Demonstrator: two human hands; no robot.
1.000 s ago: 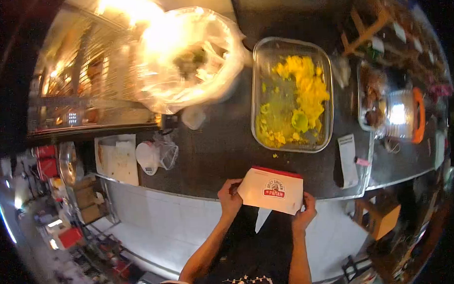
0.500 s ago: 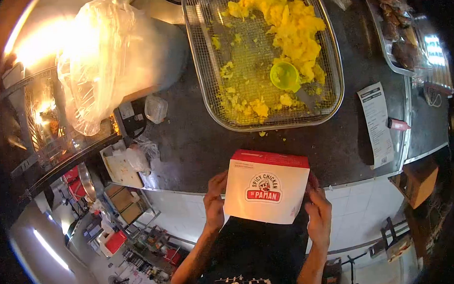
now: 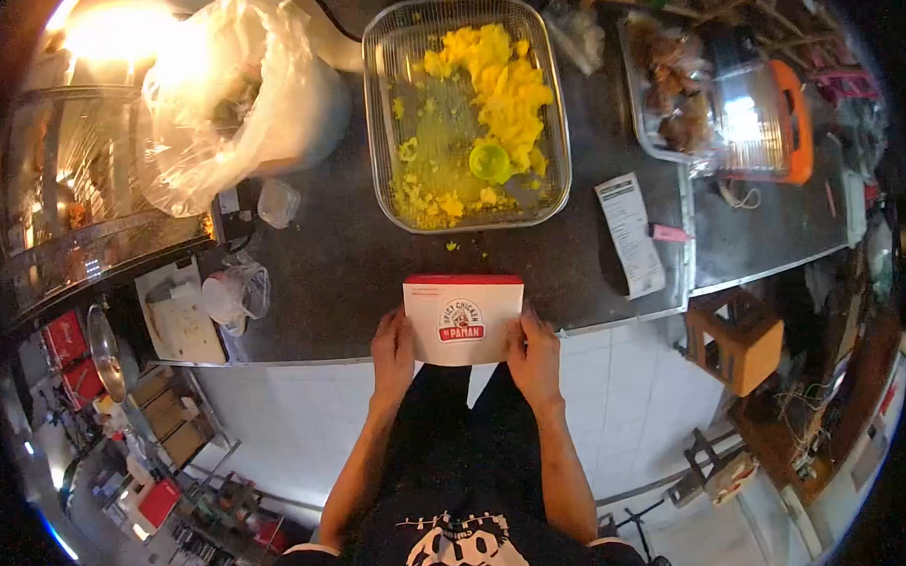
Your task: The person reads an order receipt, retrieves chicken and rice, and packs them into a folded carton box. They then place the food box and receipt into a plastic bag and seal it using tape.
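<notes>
A white and red cardboard food box (image 3: 435,338), printed "Spicy Chicken di Paman", is held at the counter's front edge. My left hand (image 3: 392,353) grips its left side and my right hand (image 3: 534,356) its right side, fingers partly hidden behind the box. Beyond it on the counter stands a metal-rimmed tray (image 3: 380,186) with a ribbed or mesh-like bottom. Yellow rice (image 3: 506,87) is heaped along its right part, with scattered clumps at the front. A yellow-green scoop (image 3: 490,163) lies at the edge of the rice.
On the dark counter (image 3: 323,288) lie a printed receipt (image 3: 631,237) and a pink marker-like item (image 3: 669,234). A tray of brown food (image 3: 674,96) sits at the back right. To the left are a plastic-lined bucket (image 3: 318,118) and a small clear container (image 3: 278,203).
The camera view has shifted and widened. The box, tilted before, now sits level and appears smaller, farther from the camera. Both hands still hold its sides.
</notes>
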